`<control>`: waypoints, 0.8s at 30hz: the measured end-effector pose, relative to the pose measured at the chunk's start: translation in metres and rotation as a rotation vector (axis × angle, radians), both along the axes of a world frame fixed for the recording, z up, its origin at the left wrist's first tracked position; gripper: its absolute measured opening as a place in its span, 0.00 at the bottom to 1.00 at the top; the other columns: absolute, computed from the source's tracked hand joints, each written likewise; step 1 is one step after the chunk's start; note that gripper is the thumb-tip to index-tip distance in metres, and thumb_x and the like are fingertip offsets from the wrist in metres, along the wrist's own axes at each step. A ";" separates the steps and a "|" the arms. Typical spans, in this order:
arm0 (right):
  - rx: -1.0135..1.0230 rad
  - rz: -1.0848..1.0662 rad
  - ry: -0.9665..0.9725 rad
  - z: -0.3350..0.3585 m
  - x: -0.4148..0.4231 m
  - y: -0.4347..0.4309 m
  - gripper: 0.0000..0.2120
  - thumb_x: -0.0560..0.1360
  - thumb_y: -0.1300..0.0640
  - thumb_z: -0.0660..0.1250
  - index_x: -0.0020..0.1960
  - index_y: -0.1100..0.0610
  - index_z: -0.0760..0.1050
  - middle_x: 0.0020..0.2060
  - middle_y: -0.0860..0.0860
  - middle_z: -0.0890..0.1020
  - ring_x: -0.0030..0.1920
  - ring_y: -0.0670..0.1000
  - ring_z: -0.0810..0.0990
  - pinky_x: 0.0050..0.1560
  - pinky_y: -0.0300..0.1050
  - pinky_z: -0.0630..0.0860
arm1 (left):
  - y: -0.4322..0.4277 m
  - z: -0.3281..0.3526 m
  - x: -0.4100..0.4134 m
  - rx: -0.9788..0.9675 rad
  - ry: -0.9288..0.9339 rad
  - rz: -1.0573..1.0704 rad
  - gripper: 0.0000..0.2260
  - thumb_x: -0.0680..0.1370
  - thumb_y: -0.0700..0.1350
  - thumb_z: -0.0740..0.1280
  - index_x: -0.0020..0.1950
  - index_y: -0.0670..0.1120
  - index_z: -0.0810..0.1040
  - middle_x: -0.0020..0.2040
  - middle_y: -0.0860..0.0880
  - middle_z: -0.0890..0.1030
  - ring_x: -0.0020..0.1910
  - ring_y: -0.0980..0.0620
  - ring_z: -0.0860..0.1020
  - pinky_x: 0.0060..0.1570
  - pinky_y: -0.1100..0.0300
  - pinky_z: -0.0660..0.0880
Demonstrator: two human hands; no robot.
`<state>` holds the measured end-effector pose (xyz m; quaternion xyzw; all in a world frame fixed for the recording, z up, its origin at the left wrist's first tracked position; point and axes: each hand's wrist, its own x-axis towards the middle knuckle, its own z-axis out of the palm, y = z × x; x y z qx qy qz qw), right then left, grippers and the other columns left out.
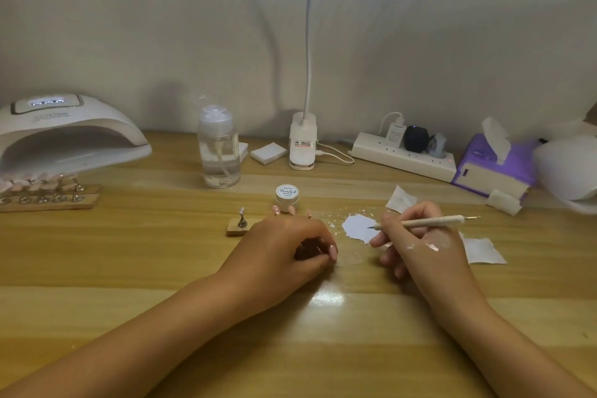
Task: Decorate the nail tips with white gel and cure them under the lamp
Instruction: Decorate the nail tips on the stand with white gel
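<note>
White gel (358,229) lies smeared on the counter (155,255); the right hand (420,244) fingers pinch the brush (429,222) at it. The left hand (287,247) fingers curl, contents unclear. Nail tips (38,185) stand racked before the lamp (74,126), apparently uncured.

The right hand (416,237) pinches a thin brush (433,222), its dark tip over a white gel smear (357,229) on the desk (155,268). The left hand (284,247) rests just beside the smear, fingers curled under; whether it holds anything I cannot tell. Behind it stand a small gel pot (287,195) and a little wooden stand (239,225), with the curing lamp (64,136) far left, a rack of nail tips (42,192) at its mouth
</note>
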<state>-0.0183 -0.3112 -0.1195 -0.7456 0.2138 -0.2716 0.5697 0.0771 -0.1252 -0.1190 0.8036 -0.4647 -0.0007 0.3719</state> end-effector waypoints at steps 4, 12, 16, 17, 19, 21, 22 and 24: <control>-0.013 -0.049 0.033 -0.001 0.000 0.001 0.11 0.73 0.58 0.71 0.36 0.58 0.72 0.30 0.54 0.84 0.25 0.47 0.78 0.23 0.38 0.72 | -0.003 -0.001 0.003 0.003 0.012 0.000 0.03 0.74 0.45 0.73 0.44 0.55 0.83 0.41 0.62 0.83 0.43 0.63 0.80 0.41 0.73 0.68; -0.127 -0.015 0.107 -0.001 0.004 0.002 0.14 0.76 0.53 0.71 0.41 0.62 0.73 0.31 0.50 0.85 0.32 0.42 0.81 0.41 0.46 0.74 | -0.002 -0.007 0.002 -0.017 -0.005 0.023 0.04 0.73 0.49 0.74 0.44 0.58 0.82 0.39 0.61 0.81 0.40 0.60 0.79 0.41 0.66 0.72; -0.188 -0.023 0.131 -0.001 0.004 0.002 0.13 0.76 0.52 0.71 0.42 0.60 0.73 0.32 0.47 0.85 0.34 0.39 0.81 0.42 0.46 0.74 | -0.003 -0.006 0.002 -0.012 0.010 0.033 0.05 0.73 0.49 0.75 0.44 0.59 0.82 0.38 0.63 0.80 0.37 0.61 0.78 0.37 0.71 0.66; -0.213 -0.020 0.132 -0.001 0.004 0.003 0.13 0.76 0.52 0.71 0.41 0.60 0.73 0.31 0.47 0.85 0.36 0.40 0.81 0.44 0.46 0.75 | -0.003 -0.006 0.003 -0.011 0.014 0.033 0.05 0.73 0.49 0.75 0.44 0.59 0.82 0.39 0.62 0.80 0.37 0.61 0.78 0.36 0.71 0.66; -0.194 -0.040 0.099 0.000 0.004 0.004 0.13 0.76 0.53 0.71 0.41 0.61 0.73 0.31 0.48 0.85 0.34 0.43 0.82 0.41 0.45 0.75 | -0.002 -0.007 0.003 -0.013 0.013 0.028 0.06 0.73 0.49 0.75 0.43 0.60 0.82 0.40 0.61 0.81 0.37 0.61 0.77 0.36 0.71 0.66; -0.142 -0.081 0.003 0.002 0.001 0.006 0.13 0.77 0.53 0.71 0.42 0.60 0.73 0.32 0.50 0.85 0.28 0.43 0.80 0.33 0.42 0.73 | -0.002 -0.007 0.003 -0.018 0.012 0.019 0.05 0.73 0.49 0.75 0.44 0.60 0.81 0.40 0.60 0.81 0.38 0.61 0.78 0.37 0.71 0.66; -0.121 -0.095 -0.065 0.005 -0.001 0.007 0.12 0.77 0.52 0.71 0.43 0.58 0.72 0.33 0.51 0.85 0.26 0.43 0.78 0.30 0.40 0.71 | -0.002 -0.007 0.003 -0.020 0.013 0.013 0.05 0.73 0.49 0.74 0.44 0.59 0.82 0.41 0.61 0.81 0.39 0.60 0.78 0.37 0.71 0.67; -0.087 -0.071 -0.180 0.010 -0.007 0.013 0.11 0.77 0.50 0.70 0.47 0.56 0.72 0.36 0.52 0.86 0.26 0.46 0.79 0.26 0.40 0.73 | -0.001 -0.006 0.003 -0.020 0.008 0.005 0.03 0.73 0.50 0.74 0.45 0.58 0.82 0.40 0.62 0.80 0.39 0.61 0.78 0.37 0.72 0.67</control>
